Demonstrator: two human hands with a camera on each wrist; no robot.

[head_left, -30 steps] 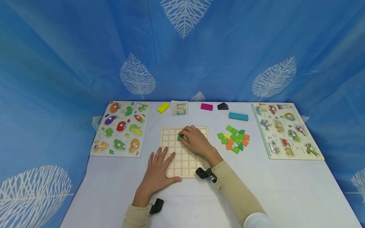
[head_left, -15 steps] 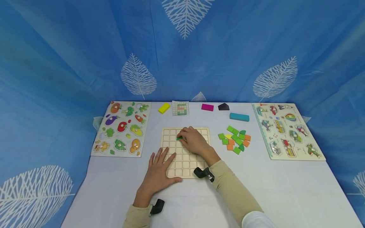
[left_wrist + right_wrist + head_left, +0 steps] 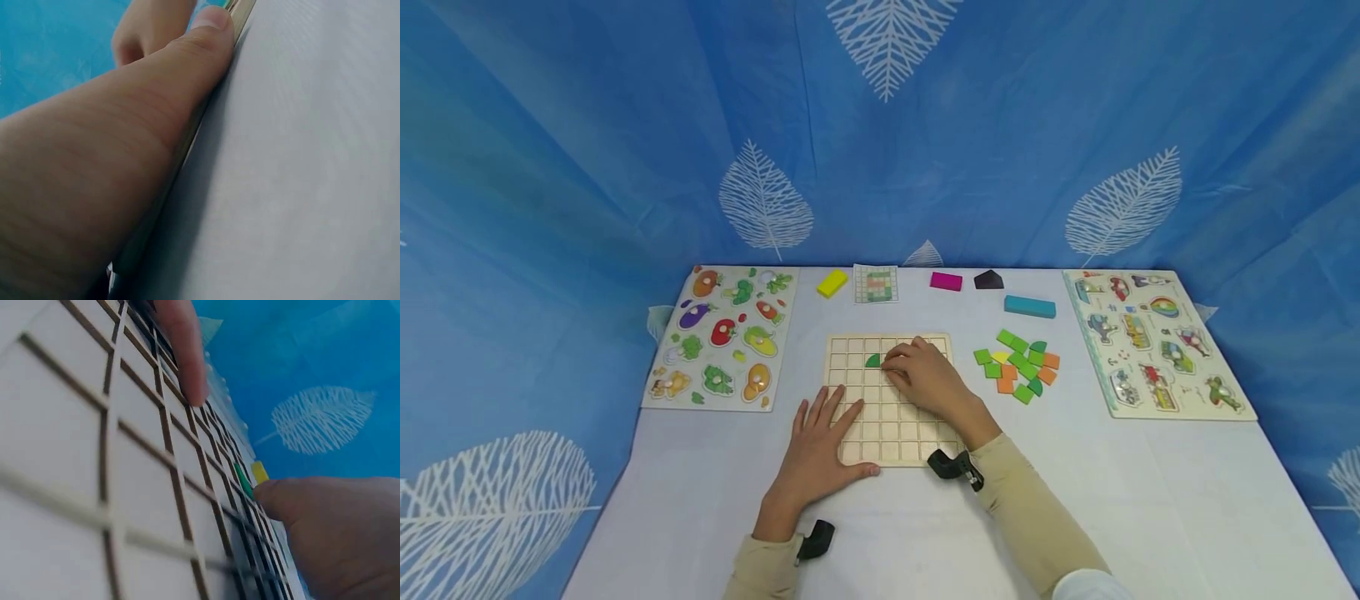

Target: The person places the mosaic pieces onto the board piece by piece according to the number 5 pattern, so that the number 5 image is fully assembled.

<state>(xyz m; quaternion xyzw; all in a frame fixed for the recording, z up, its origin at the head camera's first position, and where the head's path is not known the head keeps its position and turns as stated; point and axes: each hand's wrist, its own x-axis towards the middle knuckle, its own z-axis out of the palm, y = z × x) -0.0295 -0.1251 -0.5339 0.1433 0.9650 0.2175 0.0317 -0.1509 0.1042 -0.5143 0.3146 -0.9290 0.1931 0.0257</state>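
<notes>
Blue leaf-print curtain behind a white desk (image 3: pixel 700 500), where the small dark green quarter-round tile (image 3: pixel 872 361) sits in the pale wooden grid board (image 3: pixel 887 442), immediately left of the loosely curled, empty right hand (image 3: pixel 925 379), while the flat-fingered left hand (image 3: pixel 816 454) pins the board's near-left corner.

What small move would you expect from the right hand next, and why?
Probably a reach to the loose tiles for another piece. The green tile already lies in a cell of the grid board, the right hand is beside it, and the left hand steadies the board.
</notes>
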